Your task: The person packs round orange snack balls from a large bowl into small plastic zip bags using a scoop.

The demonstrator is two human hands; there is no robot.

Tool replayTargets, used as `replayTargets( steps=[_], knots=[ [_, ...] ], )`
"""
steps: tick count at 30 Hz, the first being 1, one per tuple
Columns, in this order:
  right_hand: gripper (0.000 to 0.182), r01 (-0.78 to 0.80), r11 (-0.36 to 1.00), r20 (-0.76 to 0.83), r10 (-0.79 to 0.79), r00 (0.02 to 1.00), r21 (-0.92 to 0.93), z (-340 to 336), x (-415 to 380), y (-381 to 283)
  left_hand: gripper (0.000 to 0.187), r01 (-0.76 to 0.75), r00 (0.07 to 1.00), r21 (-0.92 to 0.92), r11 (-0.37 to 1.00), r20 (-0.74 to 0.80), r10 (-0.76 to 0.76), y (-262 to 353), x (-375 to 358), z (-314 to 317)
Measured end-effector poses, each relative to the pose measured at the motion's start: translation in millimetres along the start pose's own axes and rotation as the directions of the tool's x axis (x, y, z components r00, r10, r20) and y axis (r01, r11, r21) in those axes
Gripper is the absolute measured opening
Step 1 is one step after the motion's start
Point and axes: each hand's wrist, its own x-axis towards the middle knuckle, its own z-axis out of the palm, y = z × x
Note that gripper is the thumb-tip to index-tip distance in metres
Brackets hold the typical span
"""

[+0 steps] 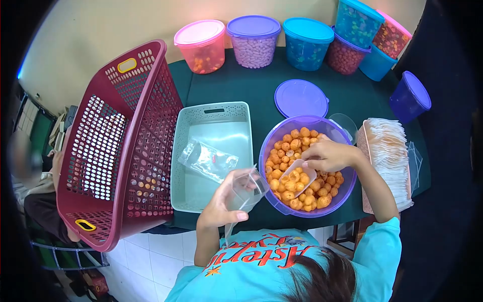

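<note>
My left hand [217, 205] is closed around a clear plastic bag [247, 191], whose mouth is spread and faces the purple tub [350, 182]. Round orange snack balls [320, 202] fill much of that tub. Inside it, my right hand [328, 154] grips a pale scoop [310, 177] loaded with several of the balls. The scoop's handle is mostly hidden under my fingers. To the left of the tub, a flat clear bag with a small red mark [207, 160] lies in a pale green basket [185, 200].
A tall maroon laundry basket [151, 105] stands at the left. Stacked clear bags [385, 156] fill a pink basket [366, 194] on the right. Behind the tub lies a purple lid [301, 98]. Several lidded tubs [254, 48] line the back. Another person [43, 201] is partly visible far left.
</note>
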Motion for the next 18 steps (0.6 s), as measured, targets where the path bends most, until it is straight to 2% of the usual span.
replayTargets(
  steps=[2,3,5,6,8,9,10,12,14,16,18],
  knots=[
    [0.021,-0.021,0.999,-0.014,0.021,1.000,0.027,-2,-4,7,0.094,0.022,1.000,0.026,0.999,-0.013,-0.022,0,1,2],
    [0.021,-0.020,1.000,-0.015,0.020,1.000,0.023,-4,-6,9,0.089,0.003,1.000,0.048,0.999,0.022,-0.004,0,1,3],
    [0.025,0.037,0.999,-0.117,-0.037,0.992,0.004,-7,-11,10,0.085,-0.022,0.998,0.070,0.997,0.060,0.017,1,2,5],
    [0.025,0.038,0.999,-0.121,-0.038,0.992,0.000,-10,-14,8,0.085,-0.034,0.998,0.113,0.993,0.055,0.028,4,3,7],
    [0.024,0.054,0.993,-0.233,-0.027,0.972,0.108,-21,-19,3,0.085,-0.052,0.997,0.159,0.986,0.056,0.043,8,5,12],
    [0.023,0.074,0.997,-0.264,-0.069,0.962,0.008,-27,-20,4,0.084,-0.060,0.998,0.283,0.957,0.034,0.052,9,7,13],
    [0.023,0.072,0.997,-0.272,-0.069,0.960,0.003,-35,-22,0,0.084,-0.065,0.998,0.402,0.913,0.014,0.065,10,9,15],
    [0.023,-0.050,0.990,-0.233,0.079,0.969,0.129,-53,-28,-15,0.085,-0.058,0.997,0.455,0.889,-0.018,0.074,9,13,19],
    [0.027,-0.056,0.985,-0.255,0.098,0.962,0.164,-62,-28,-22,0.084,-0.060,0.991,0.581,0.812,-0.060,0.116,12,19,26],
    [0.029,0.020,0.995,-0.323,-0.051,0.945,-0.098,-68,-27,-31,0.080,-0.113,0.983,0.635,0.764,-0.042,0.181,11,25,31],
    [0.027,-0.045,0.988,-0.303,-0.003,0.953,-0.149,-73,-25,-49,0.076,-0.116,0.969,0.634,0.765,-0.098,0.228,8,28,35]
  ],
)
